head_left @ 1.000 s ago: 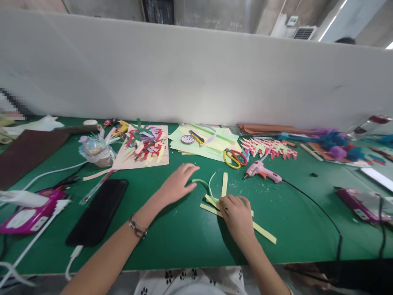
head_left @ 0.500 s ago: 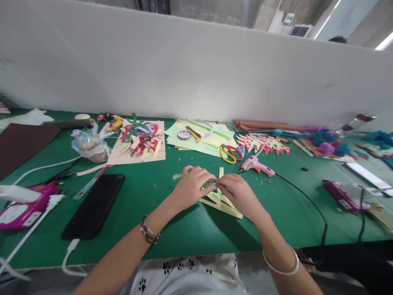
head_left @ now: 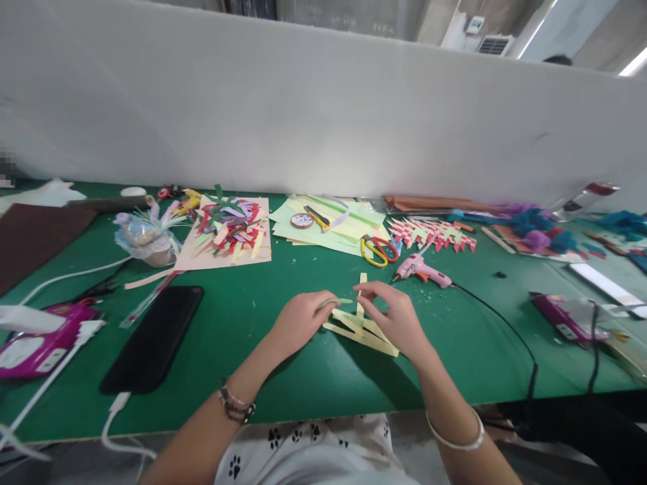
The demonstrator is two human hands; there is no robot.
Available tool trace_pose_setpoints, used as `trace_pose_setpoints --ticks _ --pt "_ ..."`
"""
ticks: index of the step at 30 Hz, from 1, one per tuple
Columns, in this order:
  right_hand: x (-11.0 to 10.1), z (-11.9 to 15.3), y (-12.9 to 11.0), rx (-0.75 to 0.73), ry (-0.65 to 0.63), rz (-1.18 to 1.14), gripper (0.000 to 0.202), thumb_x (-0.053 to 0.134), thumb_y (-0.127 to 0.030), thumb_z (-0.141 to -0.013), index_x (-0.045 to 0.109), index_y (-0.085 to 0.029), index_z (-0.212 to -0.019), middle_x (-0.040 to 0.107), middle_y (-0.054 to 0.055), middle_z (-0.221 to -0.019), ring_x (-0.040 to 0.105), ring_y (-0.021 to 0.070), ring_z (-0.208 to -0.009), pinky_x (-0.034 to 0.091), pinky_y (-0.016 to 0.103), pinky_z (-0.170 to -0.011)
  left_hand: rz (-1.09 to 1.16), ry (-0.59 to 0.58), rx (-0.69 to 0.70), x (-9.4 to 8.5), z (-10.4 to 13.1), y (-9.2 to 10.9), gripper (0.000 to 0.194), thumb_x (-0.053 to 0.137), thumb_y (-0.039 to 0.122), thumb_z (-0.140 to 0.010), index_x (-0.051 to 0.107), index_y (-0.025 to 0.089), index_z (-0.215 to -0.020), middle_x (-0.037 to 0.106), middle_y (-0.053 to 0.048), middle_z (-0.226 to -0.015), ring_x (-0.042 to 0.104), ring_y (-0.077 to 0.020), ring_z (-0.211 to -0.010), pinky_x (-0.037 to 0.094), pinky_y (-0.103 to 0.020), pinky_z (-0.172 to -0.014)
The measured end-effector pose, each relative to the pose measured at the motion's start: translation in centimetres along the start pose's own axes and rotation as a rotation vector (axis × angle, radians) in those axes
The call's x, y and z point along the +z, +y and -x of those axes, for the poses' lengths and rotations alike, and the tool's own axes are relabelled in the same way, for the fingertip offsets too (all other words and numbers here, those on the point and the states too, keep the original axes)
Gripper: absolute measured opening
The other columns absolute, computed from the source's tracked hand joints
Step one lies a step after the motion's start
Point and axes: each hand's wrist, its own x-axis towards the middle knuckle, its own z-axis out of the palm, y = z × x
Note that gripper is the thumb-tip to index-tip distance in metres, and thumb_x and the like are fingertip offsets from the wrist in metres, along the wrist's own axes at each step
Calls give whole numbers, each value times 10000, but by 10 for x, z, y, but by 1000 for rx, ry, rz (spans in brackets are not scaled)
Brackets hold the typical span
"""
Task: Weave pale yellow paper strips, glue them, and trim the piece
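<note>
My left hand [head_left: 302, 319] pinches a thin pale green paper strip [head_left: 344, 301], whose tip points right. My right hand [head_left: 393, 312] is just right of that tip, thumb and fingers apart, with nothing seen between them. Beneath and between the hands, pale yellow woven paper strips [head_left: 364, 338] lie on the green table, one strip standing out toward the back. The right hand partly covers these strips. Behind it lie a pink glue gun [head_left: 423, 269] and yellow and red scissors [head_left: 375, 252].
Cut coloured strips [head_left: 235, 228] lie on a pink sheet at the back left. A black phone [head_left: 154, 337] is left of my arm. Pale green sheets [head_left: 293, 232], a red and white woven piece [head_left: 439, 234] and a magenta device [head_left: 563, 320] lie around.
My hands have moved apart, the left one back to the left with the green strip now showing in its grip. The fingers of my right hand have opened.
</note>
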Motion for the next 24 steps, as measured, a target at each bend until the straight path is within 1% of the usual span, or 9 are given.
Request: trace_pose_setpoints --ticks 2,4,5,7,10,12,15,19,24 --pt "-6 12 10 62 -33 92 256 489 -298 -850 569 -195 -1069 627 57 -896 586 176 -788 477 284 -694 13 21 -65 -8 7 -4 322 312 330 -930 601 186 -931 607 6 -657 561 -136 -588 404 -235 -587" --pt "-8 30 23 67 -140 231 385 559 -311 -802 517 -209 -1171 587 85 -1070 546 233 -972 460 373 -827 -17 30 -75 -13 14 -7 325 288 307 -936 589 187 -956 614 -4 -712 575 -136 -632 415 -230 -604" --pt "-6 39 29 69 -190 270 438 592 -293 -773 502 -211 -1194 570 92 -1110 524 252 -1014 454 402 -852 -54 14 -57 -12 17 -7 319 285 292 -939 587 191 -963 622 -14 -774 587 -139 -685 424 -229 -629" --pt "1 53 37 87 -248 309 455 626 -221 -728 521 -189 -1169 540 117 -1148 504 271 -1047 445 431 -881 -196 -71 18 -5 21 -3 293 304 258 -936 590 213 -983 611 -28 -889 595 -146 -766 434 -233 -666" --pt "15 59 41 176 -224 300 405 579 -111 -724 538 -147 -1126 514 141 -1143 533 251 -1005 455 408 -877 -538 -242 177 18 18 8 280 389 216 -904 552 293 -1118 567 -33 -888 588 -160 -692 436 -258 -615" --pt "20 55 39 202 -221 251 389 558 -75 -718 541 -135 -1103 515 133 -1108 559 220 -948 470 359 -848 -680 -250 249 32 13 12 355 442 235 -887 466 314 -1232 554 -56 -944 594 -191 -734 446 -287 -623" --pt "17 43 34 187 -269 200 297 550 -64 -714 580 -151 -996 551 85 -989 574 182 -856 470 302 -779 -773 -233 202 39 7 8 387 520 266 -852 471 246 -1235 539 -108 -1051 592 -241 -852 456 -337 -691" --pt "6 25 30 174 -336 207 68 547 -141 -752 602 -165 -782 588 36 -798 553 169 -743 428 272 -669 -753 -233 124 27 12 -8 386 515 285 -854 480 242 -1236 547 -115 -1030 589 -257 -867 445 -338 -693" --pt "3 -4 22 126 -374 103 165 498 -273 -821 610 -170 -757 621 20 -751 522 141 -669 368 245 -610 -731 -220 6 9 27 -21 368 475 273 -871 487 239 -1237 540 -84 -933 592 -227 -770 434 -305 -650"
